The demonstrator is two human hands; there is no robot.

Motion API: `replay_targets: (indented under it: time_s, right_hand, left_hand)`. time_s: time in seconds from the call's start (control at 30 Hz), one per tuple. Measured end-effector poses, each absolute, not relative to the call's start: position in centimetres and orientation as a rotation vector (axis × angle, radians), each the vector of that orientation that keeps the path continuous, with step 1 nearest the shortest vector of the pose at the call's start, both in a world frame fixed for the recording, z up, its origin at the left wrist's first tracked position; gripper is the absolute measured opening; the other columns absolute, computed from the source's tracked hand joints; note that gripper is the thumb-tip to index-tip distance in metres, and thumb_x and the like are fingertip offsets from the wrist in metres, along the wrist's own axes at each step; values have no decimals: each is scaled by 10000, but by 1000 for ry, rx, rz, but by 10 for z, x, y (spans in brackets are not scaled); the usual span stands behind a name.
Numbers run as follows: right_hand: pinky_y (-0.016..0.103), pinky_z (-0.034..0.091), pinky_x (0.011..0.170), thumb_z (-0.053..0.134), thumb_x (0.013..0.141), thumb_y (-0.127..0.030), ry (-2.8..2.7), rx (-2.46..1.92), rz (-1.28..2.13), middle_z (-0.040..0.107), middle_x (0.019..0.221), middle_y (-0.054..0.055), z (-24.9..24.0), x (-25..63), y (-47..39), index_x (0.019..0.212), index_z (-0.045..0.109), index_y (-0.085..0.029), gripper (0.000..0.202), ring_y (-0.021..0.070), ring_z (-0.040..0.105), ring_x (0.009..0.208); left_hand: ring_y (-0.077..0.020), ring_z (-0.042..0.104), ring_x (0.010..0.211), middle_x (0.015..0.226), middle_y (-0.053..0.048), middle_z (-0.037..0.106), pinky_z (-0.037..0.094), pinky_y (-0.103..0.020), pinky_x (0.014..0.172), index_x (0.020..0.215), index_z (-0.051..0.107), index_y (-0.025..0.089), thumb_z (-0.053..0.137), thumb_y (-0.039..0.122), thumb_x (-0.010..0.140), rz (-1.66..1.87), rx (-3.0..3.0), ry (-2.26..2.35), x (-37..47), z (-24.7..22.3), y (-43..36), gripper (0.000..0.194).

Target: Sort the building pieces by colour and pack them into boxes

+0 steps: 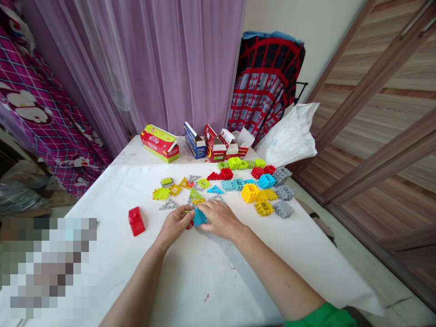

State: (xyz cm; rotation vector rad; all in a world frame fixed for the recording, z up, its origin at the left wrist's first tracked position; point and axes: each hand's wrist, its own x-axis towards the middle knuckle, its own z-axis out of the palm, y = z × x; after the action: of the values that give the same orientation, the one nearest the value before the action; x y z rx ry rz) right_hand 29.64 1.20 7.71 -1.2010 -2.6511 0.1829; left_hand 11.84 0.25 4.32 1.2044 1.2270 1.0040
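Note:
Near the middle of the table, my left hand [176,223] and my right hand [220,219] are closed around a small cluster of interlocking plastic building pieces. A blue toothed triangular piece [200,217] faces me between them. Bits of red and green show by my left fingertips, mostly hidden. Just beyond my hands lie a green and yellow triangle piece [195,196], a grey triangle piece [168,205] and a flat blue triangle piece [215,190]. To the left stands a red block-like plastic part [136,221].
Stacks of toothed pieces, such as a yellow stack [250,193] and a grey stack [284,209], lie to the right. A red-and-green box [160,143], a blue box [195,141] and red boxes [215,144] line the back, near a white bag [288,136].

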Motion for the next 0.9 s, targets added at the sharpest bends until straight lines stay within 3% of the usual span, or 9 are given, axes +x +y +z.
replay_targets:
  time_s: [0.2, 0.37, 0.5, 0.73, 0.9]
  right_hand:
    - [349, 433, 927, 665, 780, -357, -2529, -1297, 180, 623, 1219, 89, 85, 345, 22, 1266, 537, -193, 529, 232, 568, 1097]
    - [321, 450, 887, 628, 809, -320, -2324, -1649, -68, 622, 1205, 101, 121, 432, 66, 1289, 524, -177, 512, 217, 600, 1037]
    - [343, 445, 880, 646, 793, -302, -2576, -1805, -298, 635, 1171, 132, 141, 481, 113, 1236, 573, -165, 469, 255, 601, 1049]
    - [331, 415, 900, 713, 719, -229, -2981, -1636, -354, 664, 1130, 115, 122, 495, 148, 1158, 620, -190, 450, 248, 600, 1058]
    - [351, 381, 926, 732, 698, -244, -3041, -1479, -336, 658, 1144, 103, 114, 498, 154, 1222, 581, -212, 546, 247, 566, 1088]
  left_hand:
    - [-112, 547, 482, 704, -39, 679, 327, -198, 387, 937, 621, 166, 603, 672, 662, 988, 1211, 1346, 119, 51, -1, 577]
    - [-126, 573, 521, 673, -27, 668, 414, -228, 466, 905, 616, 174, 617, 672, 615, 960, 1189, 1370, 121, 48, 1, 577]
    - [-144, 587, 536, 684, -33, 681, 413, -238, 457, 914, 619, 189, 614, 674, 599, 907, 1191, 1410, 121, 44, 3, 579]
    - [-139, 576, 513, 643, -14, 669, 471, -272, 522, 911, 633, 187, 629, 653, 620, 951, 1220, 1400, 118, 35, 6, 548]
    - [-148, 592, 538, 664, -20, 683, 498, -282, 541, 915, 644, 196, 636, 661, 624, 933, 1243, 1420, 117, 31, 6, 549]
